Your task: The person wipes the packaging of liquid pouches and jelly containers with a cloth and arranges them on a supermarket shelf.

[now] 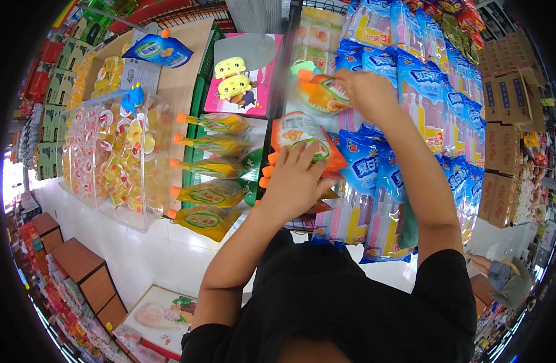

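Observation:
My right hand (366,93) grips the edge of an orange spouted pouch (321,93), which is blurred by motion and has an orange cap. Below it, my left hand (298,181) lies with spread fingers over a red and white spouted pouch (300,131) on top of more pouches; whether the fingers grip it, I cannot tell. Orange caps stick out to the left of that hand. Beside these, a row of yellow spouted pouches (209,193) has its orange caps pointing left. Blue bags of coloured ice-pop tubes (364,159) lie under and beside my right forearm.
A clear plastic bin (144,181) of jelly cups stands at the left. A blue spouted pouch (160,50) lies near the upper left. Two yellow toy-like packs (232,77) rest on a pink box (259,102). Cardboard cartons (500,149) are stacked at the right; a person (505,277) is beyond.

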The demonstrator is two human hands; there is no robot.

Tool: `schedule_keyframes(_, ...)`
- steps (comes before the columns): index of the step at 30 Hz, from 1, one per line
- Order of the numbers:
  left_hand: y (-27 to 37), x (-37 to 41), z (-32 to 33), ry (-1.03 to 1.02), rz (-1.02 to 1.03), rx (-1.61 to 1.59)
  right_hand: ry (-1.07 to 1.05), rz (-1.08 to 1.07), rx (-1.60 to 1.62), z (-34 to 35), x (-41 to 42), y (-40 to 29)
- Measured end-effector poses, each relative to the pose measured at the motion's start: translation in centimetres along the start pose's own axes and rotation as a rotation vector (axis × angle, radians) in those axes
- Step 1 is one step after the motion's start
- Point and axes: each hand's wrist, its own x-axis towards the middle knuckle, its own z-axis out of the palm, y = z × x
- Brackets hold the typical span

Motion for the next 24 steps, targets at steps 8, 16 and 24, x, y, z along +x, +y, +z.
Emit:
schedule_keyframes(8,-0.5,-0.1,-0.5,-0.173,-0.084,-0.003,-0.052,-0.006,0.059,3.3,1.4,-0.3)
schedule_keyframes(16,-4.0,4.5,-1.3,-0.198,-0.036,-0.041,-0.086,-0.071,0.075,3.8,2.4,1.0)
schedule_keyframes(24,-4.9,4.7,-1.3,-0.225,-0.089,-0.032,-0.072,-0.139,0.008,5.2,1.6,-0.8)
